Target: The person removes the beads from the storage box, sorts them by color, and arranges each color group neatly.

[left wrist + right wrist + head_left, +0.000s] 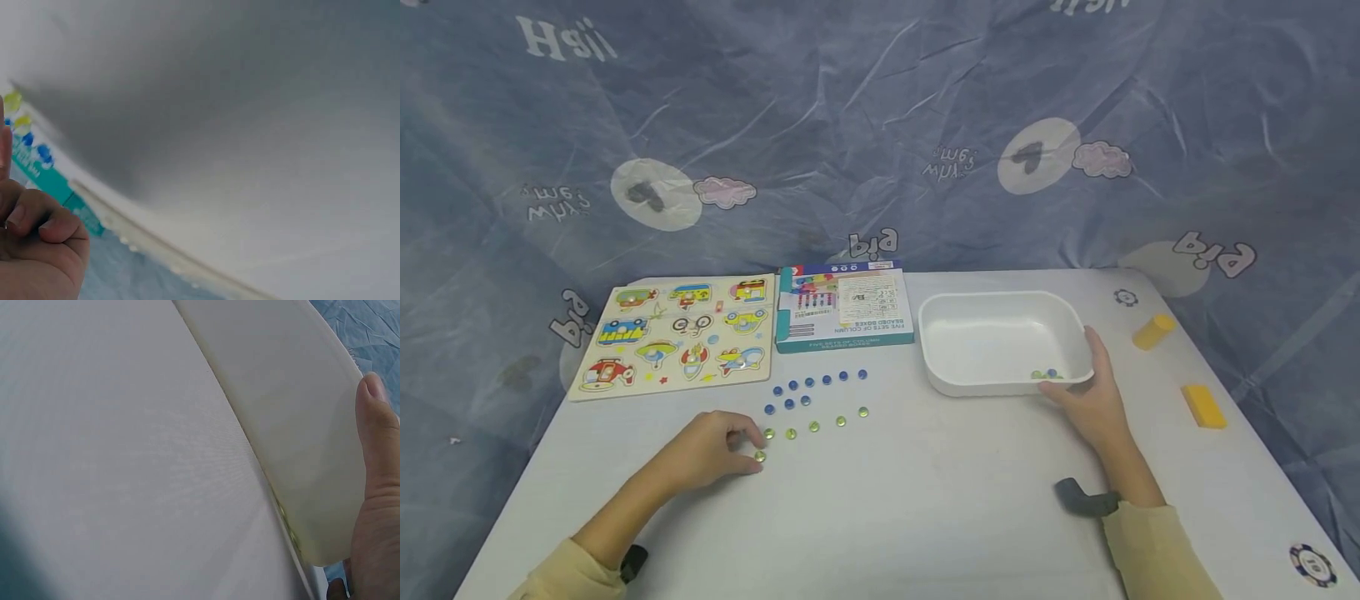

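Note:
My left hand (711, 450) holds a small round green glass bead (760, 456) between thumb and forefinger, low over the white table. In the left wrist view its other fingers (53, 228) are curled, and the bead cannot be picked out. Just beyond lie a row of green beads (814, 427) and two rows of blue beads (809, 382). My right hand (1093, 400) grips the right end of a white plastic tray (985, 388), its thumb on the near rim. Several green and blue beads (1051, 374) lie in the tray's near right corner.
A wooden picture puzzle board (670, 337) lies at the back left. Beside it is a teal and white box (846, 308). A yellow cylinder (1153, 332) and a yellow block (1204, 407) stand near the right edge. Blue patterned cloth (880, 125) hangs behind the table.

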Motion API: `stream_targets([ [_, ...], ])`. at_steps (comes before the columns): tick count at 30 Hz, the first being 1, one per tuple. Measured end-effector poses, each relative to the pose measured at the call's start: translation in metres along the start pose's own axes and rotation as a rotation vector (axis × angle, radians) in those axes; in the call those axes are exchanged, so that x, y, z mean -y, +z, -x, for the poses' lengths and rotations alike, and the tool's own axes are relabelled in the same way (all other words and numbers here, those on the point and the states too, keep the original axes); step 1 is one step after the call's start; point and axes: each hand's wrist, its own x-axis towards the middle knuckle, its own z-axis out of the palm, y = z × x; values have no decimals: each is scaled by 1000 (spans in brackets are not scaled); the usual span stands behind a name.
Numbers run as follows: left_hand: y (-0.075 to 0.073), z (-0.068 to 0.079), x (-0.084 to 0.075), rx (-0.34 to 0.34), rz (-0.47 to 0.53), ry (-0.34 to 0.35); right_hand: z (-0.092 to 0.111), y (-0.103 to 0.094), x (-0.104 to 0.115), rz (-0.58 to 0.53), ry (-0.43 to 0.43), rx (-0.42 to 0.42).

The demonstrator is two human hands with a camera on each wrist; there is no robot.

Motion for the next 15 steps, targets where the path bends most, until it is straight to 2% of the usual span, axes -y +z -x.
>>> stream_targets([
  [4,-14,-1,-13,-37,9,56,0,1,-1,-1,3,0],
  [7,-25,-3,-34,-66,30,130,0,1,-1,-4,4,1],
  [11,-32,-10,-78,-95,0,255,0,0,0,-7,3,6],
  [15,-24,-26,-129,-84,-30,386,0,0,0,-2,0,5],
])
